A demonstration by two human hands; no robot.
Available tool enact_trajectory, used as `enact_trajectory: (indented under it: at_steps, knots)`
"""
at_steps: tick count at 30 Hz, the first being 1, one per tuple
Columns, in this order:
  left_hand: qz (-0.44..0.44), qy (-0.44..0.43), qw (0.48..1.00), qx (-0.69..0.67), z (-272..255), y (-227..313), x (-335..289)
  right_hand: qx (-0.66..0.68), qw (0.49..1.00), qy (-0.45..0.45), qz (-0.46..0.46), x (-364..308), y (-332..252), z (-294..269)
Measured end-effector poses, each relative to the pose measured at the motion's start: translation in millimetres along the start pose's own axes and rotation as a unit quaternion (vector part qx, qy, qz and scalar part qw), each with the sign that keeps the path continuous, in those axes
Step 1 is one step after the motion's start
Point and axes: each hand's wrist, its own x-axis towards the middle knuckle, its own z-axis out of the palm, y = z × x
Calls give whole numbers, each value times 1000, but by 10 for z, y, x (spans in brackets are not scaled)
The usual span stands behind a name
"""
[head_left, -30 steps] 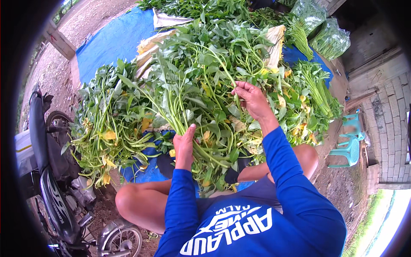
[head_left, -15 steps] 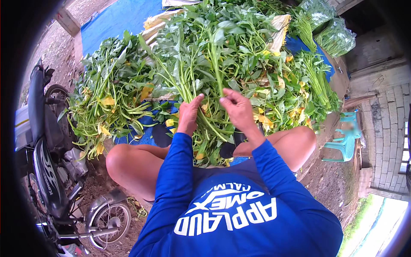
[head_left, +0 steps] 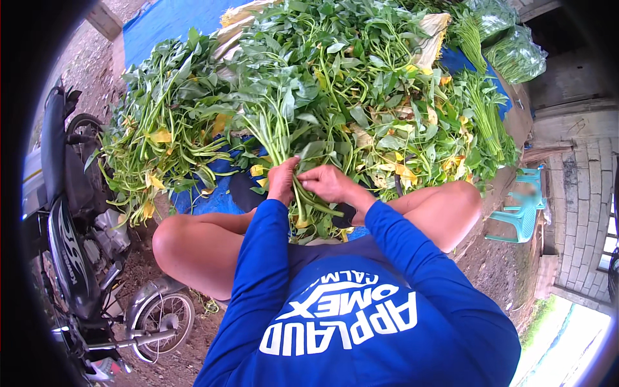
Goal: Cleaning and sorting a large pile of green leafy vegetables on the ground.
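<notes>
A bunch of water spinach [head_left: 272, 129] is gripped in my left hand [head_left: 282, 182], its leafy tops pointing away from me. Its cut stem ends hang below my fist toward my lap. My right hand [head_left: 327, 184] is closed against the same stems, beside my left thumb. The fingertips pinch at the bunch, and partly hide what lies between them. Just beyond both hands spreads a big heap of loose water spinach [head_left: 380, 77], with some yellowed leaves [head_left: 405, 173] among the green.
A blue tarp [head_left: 171, 26] lies under the heap. Tied-looking bundles [head_left: 485, 119] are at the right, near clear plastic bags of greens [head_left: 516, 57]. A motorcycle [head_left: 71, 258] stands at the left, green plastic chairs [head_left: 516, 219] at the right. My crossed legs [head_left: 432, 213] flank the work.
My right hand has moved left and down to my left hand, bringing a stem to the bunch. The left hand has shifted slightly toward me. The view has tilted a little.
</notes>
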Motion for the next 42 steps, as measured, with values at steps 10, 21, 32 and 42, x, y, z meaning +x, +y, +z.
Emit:
enact_trajectory:
  at_steps: [10, 21, 32, 42]
  knots:
    - [118, 27, 989, 86, 313, 841, -382, -148, 934, 317, 70, 1651, 841, -1379]
    - [86, 25, 989, 114, 421, 774, -136, -126, 940, 294, 117, 2168, 820, -1661]
    - [103, -1, 990, 98, 452, 851, -271, 326, 921, 211, 40, 769, -247, -2419]
    - [83, -43, 990, 101, 491, 706, -306, 487, 861, 138, 48, -387, -318, -1919]
